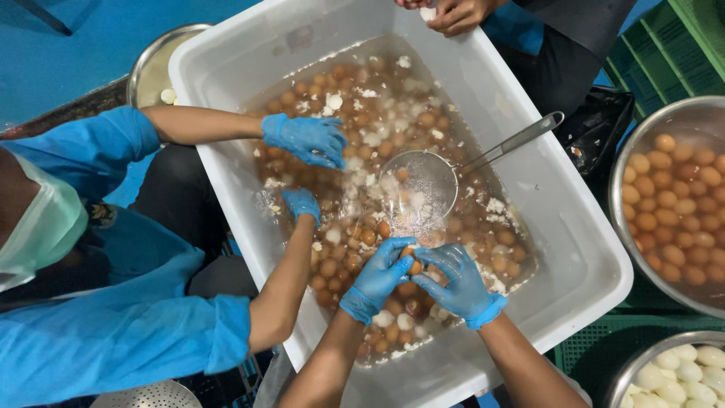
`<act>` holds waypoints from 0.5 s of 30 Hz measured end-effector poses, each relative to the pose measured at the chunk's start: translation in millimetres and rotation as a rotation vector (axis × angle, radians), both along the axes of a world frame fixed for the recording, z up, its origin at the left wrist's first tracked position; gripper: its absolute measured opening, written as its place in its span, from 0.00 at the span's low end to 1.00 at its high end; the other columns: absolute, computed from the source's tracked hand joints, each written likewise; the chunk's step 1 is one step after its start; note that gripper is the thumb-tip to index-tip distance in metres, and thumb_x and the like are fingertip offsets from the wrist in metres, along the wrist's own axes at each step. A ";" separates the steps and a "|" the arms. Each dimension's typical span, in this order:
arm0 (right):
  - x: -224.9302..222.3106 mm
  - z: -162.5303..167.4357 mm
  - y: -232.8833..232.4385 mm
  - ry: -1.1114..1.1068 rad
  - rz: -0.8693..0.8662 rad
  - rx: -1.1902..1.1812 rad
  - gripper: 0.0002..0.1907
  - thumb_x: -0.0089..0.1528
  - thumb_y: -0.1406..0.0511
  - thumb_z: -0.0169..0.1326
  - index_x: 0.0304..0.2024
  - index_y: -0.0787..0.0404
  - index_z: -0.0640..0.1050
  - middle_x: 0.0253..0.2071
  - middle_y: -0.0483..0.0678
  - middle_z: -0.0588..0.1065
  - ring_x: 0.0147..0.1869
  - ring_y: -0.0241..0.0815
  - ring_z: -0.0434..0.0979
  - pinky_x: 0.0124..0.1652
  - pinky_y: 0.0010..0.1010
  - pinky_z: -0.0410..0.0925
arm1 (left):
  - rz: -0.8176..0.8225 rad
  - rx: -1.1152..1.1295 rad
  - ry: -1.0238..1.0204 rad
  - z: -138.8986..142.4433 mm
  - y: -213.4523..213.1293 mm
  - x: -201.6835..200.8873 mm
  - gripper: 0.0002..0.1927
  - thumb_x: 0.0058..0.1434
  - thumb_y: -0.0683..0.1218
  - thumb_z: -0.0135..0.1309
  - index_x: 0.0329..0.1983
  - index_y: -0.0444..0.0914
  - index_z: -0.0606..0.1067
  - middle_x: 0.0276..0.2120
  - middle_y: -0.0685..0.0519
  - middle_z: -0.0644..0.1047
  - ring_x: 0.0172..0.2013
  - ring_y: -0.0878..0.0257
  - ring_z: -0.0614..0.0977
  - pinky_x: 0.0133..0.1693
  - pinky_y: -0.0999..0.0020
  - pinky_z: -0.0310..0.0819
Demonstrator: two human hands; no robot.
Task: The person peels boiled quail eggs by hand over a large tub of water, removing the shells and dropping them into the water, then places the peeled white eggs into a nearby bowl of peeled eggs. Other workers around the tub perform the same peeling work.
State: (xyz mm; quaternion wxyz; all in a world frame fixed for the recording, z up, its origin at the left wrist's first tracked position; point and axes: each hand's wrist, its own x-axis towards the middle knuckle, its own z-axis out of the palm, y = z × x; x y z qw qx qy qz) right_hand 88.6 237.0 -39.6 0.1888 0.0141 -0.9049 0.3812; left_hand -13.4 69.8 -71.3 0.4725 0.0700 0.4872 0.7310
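left hand [380, 278] + right hand [458, 282]: fingers closed on one brown egg [413, 266] | peel low over tub [574, 249] water | grip gently

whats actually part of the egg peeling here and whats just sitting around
In use:
- left hand and right hand, both on one brown egg
- white tub of water, eggs and shell bits
- bowl of peeled eggs
- bowl of brown eggs

Lying about:
- strainer resting in the tub, no hand on it
- green crate
- black bag
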 end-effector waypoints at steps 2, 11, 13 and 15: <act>2.7 -3.3 1.7 -0.020 0.017 0.032 0.26 0.52 0.62 0.70 0.53 0.54 0.80 0.41 0.46 0.79 0.44 0.49 0.76 0.45 0.40 0.71 | -0.046 -0.006 0.031 -0.4 -0.7 0.1 0.20 0.69 0.43 0.50 0.65 0.42 0.68 0.54 0.56 0.76 0.51 0.66 0.78 0.48 0.70 0.77; 3.1 -1.4 4.0 0.055 0.001 0.010 0.27 0.54 0.63 0.68 0.56 0.58 0.78 0.48 0.49 0.79 0.49 0.50 0.77 0.48 0.40 0.70 | 0.088 0.146 -0.197 -1.7 5.6 -2.2 0.20 0.68 0.42 0.50 0.63 0.38 0.68 0.53 0.51 0.75 0.51 0.61 0.80 0.49 0.66 0.82; 2.5 -0.3 4.2 0.058 0.015 0.019 0.27 0.55 0.63 0.67 0.56 0.58 0.78 0.49 0.48 0.79 0.49 0.50 0.77 0.49 0.40 0.70 | 0.117 0.053 -0.215 -1.7 6.8 -1.5 0.19 0.69 0.43 0.50 0.62 0.38 0.69 0.52 0.51 0.76 0.50 0.61 0.80 0.47 0.67 0.81; 2.7 -1.5 5.4 0.026 0.019 0.028 0.27 0.55 0.63 0.67 0.56 0.58 0.78 0.47 0.47 0.79 0.48 0.50 0.77 0.48 0.41 0.70 | 0.123 0.010 -0.225 -2.0 7.1 -0.5 0.18 0.70 0.44 0.51 0.62 0.38 0.70 0.52 0.51 0.76 0.49 0.62 0.80 0.46 0.68 0.81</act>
